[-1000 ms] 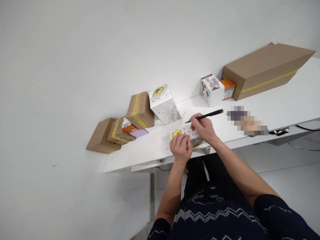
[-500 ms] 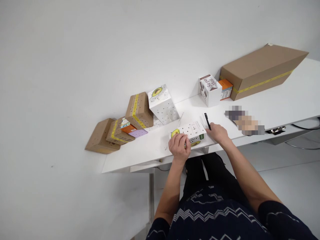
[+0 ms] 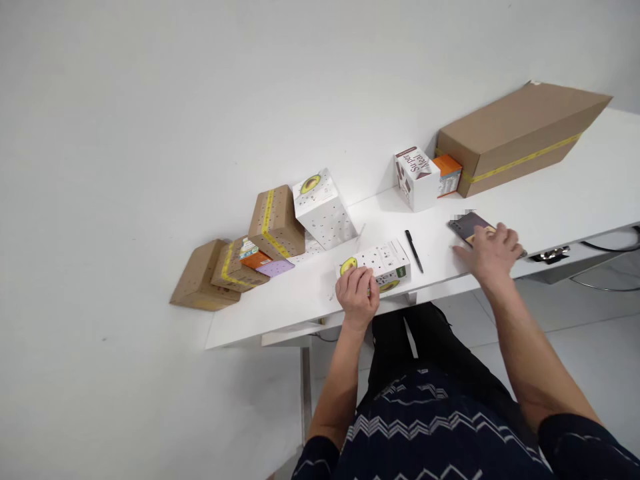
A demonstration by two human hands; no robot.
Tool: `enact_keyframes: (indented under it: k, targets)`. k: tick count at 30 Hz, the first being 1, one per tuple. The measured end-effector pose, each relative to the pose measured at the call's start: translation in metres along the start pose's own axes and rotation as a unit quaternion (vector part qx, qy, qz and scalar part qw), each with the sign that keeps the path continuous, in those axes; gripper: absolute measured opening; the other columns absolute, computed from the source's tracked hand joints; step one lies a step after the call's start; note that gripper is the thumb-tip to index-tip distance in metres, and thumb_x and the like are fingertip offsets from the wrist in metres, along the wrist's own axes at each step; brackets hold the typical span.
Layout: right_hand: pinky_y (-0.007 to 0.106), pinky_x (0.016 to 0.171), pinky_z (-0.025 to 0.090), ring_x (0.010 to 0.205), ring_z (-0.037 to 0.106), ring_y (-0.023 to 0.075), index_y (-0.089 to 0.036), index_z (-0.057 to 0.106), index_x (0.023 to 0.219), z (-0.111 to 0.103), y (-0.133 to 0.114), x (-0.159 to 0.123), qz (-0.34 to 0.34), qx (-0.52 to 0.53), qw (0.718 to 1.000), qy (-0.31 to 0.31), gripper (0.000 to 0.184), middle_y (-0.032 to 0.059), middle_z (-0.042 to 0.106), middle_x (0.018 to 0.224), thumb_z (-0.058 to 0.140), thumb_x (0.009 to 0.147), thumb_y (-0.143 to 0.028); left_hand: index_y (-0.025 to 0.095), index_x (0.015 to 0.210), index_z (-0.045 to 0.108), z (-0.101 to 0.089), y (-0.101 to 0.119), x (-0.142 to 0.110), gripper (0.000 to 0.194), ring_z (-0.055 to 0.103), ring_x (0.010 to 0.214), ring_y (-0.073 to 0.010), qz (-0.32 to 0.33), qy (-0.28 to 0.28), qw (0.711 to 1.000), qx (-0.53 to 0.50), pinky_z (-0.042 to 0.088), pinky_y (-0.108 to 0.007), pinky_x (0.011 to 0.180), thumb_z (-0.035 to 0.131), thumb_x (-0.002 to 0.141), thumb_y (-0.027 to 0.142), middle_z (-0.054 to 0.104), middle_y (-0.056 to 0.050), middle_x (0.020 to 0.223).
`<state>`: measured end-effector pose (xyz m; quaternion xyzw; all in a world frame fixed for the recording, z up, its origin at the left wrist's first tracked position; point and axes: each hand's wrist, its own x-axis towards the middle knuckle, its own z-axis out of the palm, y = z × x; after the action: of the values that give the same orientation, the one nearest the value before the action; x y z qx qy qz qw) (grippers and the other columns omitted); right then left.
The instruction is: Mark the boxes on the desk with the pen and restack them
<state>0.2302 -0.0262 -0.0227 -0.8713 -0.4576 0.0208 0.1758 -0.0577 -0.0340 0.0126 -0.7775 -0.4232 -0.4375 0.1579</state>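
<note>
White desk (image 3: 310,283) bears, at its near edge, an avocado carton (image 3: 385,257) grasped leftward by the left hand (image 3: 357,293), while the right hand (image 3: 493,257) spreads loosely over a phone (image 3: 469,225) farther right, contact unconfirmed, edge grip advised.

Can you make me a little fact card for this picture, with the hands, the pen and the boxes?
Left hand: on a small avocado box
Right hand: spread over a phone; whether it touches, I can't tell
Pen: black, lying on the table between that box and the phone
Table's left side: brown boxes, tall avocado box
Table's right side: long brown box with yellow tape
</note>
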Motion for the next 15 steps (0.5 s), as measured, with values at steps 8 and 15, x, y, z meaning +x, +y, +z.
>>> enact_keyframes:
  k: [8,15]
  targets:
    - [0.043,0.086,0.030,0.111,0.040,0.0350,-0.016,0.053,0.121,-0.007,0.030,0.014,0.002,0.012,0.997,-0.074,0.056,0.0196,0.052,0.125,0.052,0.080,-0.054,0.015,0.106,0.066,-0.006,0.020,-0.001,0.025,0.058,0.113,-0.0258,-0.029,-0.001,0.999,0.033,0.036,-0.044,0.102,0.056,0.082,0.016,0.070,-0.011,0.105]
    - [0.054,0.087,0.034,0.114,0.041,0.0424,-0.016,0.048,0.132,-0.014,0.018,-0.023,0.027,0.078,0.993,-0.081,0.070,0.0238,0.053,0.125,0.058,0.075,-0.054,0.016,0.108,0.065,-0.004,0.012,-0.003,0.028,0.059,0.111,-0.0238,-0.016,0.008,1.000,0.005,0.042,-0.038,0.094,0.058,0.081,0.016,0.070,-0.010,0.104]
